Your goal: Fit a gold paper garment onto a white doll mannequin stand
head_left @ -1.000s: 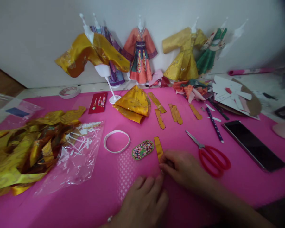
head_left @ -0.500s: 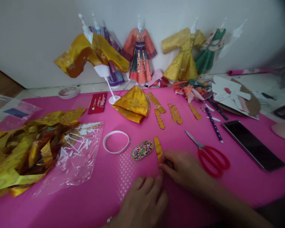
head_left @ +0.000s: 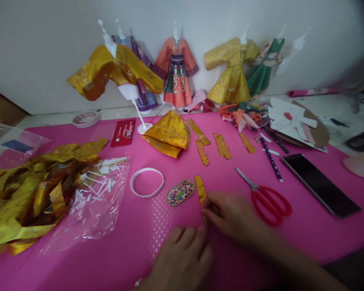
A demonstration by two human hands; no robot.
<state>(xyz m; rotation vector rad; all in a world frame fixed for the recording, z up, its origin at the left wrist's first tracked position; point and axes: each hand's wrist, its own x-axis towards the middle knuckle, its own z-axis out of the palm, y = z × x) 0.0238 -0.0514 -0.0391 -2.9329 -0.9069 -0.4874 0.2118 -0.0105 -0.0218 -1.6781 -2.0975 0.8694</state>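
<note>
A narrow gold fabric strip (head_left: 200,186) lies on the pink mat, its near end running under my fingers. My right hand (head_left: 230,212) pinches this strip between thumb and forefinger. Just nearer to me, my left hand (head_left: 182,256) rests with curled fingers, the fingertips close to the strip's near end; whatever they hold is hidden. Left of the strip sits an oval tray of colourful beads (head_left: 181,192). A white ring-shaped band (head_left: 147,182) lies farther left. To the right, scissors with red handles (head_left: 271,204) lie slightly spread, blades pointing away from me.
Several small stands in doll robes, including a coral one (head_left: 177,72), line the wall. A folded gold skirt (head_left: 170,131) and gold strips (head_left: 221,145) lie mid-mat. Gold scraps (head_left: 15,210) and a plastic bag (head_left: 100,210) fill the left; a phone (head_left: 321,186) and dotted pen (head_left: 271,159) lie right.
The whole view has shifted very slightly. Both hands keep nearly the same pose at the gold strip, and nothing on the mat has visibly moved.
</note>
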